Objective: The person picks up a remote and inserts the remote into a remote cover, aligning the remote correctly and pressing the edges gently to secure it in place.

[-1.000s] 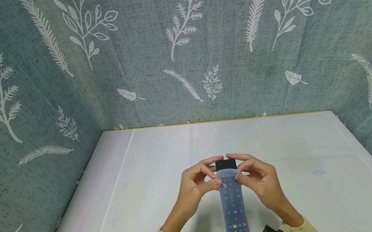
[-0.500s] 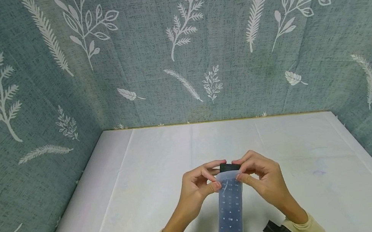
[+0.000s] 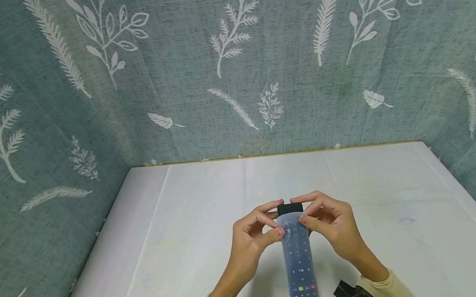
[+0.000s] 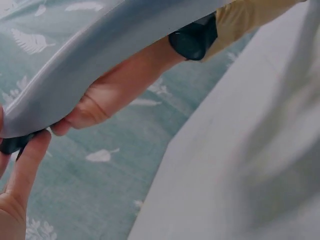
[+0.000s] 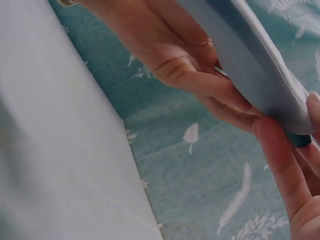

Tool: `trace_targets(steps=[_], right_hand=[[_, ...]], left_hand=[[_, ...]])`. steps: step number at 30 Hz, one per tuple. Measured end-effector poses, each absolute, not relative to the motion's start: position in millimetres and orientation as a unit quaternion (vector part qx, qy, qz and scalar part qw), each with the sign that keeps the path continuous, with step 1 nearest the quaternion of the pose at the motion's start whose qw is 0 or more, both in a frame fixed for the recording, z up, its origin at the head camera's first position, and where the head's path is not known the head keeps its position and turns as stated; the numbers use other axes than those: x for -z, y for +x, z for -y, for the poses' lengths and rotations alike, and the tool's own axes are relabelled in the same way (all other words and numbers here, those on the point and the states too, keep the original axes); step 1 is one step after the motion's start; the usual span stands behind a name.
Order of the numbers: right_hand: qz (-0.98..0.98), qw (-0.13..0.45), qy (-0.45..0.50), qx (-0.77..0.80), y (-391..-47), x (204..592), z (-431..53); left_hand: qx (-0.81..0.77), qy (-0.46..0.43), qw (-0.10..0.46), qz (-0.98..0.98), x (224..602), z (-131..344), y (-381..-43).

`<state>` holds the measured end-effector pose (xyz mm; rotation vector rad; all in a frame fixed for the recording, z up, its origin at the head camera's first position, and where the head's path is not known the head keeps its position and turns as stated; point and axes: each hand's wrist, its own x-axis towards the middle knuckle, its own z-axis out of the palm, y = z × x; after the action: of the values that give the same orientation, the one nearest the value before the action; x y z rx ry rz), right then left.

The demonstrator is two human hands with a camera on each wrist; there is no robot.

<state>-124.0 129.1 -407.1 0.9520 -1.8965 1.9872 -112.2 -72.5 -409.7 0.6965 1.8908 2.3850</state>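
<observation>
- Above the white table (image 3: 212, 195), in the head view, a remote (image 3: 301, 271) in a translucent cover (image 3: 291, 217) is held keys-up, with the lower part cut off by the frame. Shadows on the table make it look lifted.
- The left grip (image 3: 255, 242) and right grip (image 3: 332, 228) are both narrowed in a pinch on the cover's top edges, thumbs on the front. Probably done that way so the pull is shared evenly and nothing twists.
- A black end (image 3: 290, 208) is left poking out past the cover, with index fingertips brought up by it, which seems handy for steadying that bit while the cover's rim is worked on.
- From the left wrist, the smooth grey-blue cover is seen nearly side-on, the black end at its tip touched by near fingers; the right grip is partly hidden behind the cover.
- From the right wrist, the same tip is pinched between fingertips from both sides. Honestly, how firmly it's squeezed can't be told.
</observation>
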Motion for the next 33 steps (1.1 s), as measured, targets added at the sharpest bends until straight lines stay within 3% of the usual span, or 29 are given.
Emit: trace_targets(steps=[18,26,33], right_hand=[[0.661,0.101,0.261,-0.697,-118,403,-128],[0.664,0.08,0.25,-0.7,-112,403,-129],[0.661,0.1,0.264,-0.695,-110,408,-130]], left_hand=[[-0.756,0.301,0.006,-0.582,402,76,-113],[-0.711,0.328,-0.047,-0.62,398,75,-111],[-0.686,0.34,-0.093,-0.636,394,72,-112]])
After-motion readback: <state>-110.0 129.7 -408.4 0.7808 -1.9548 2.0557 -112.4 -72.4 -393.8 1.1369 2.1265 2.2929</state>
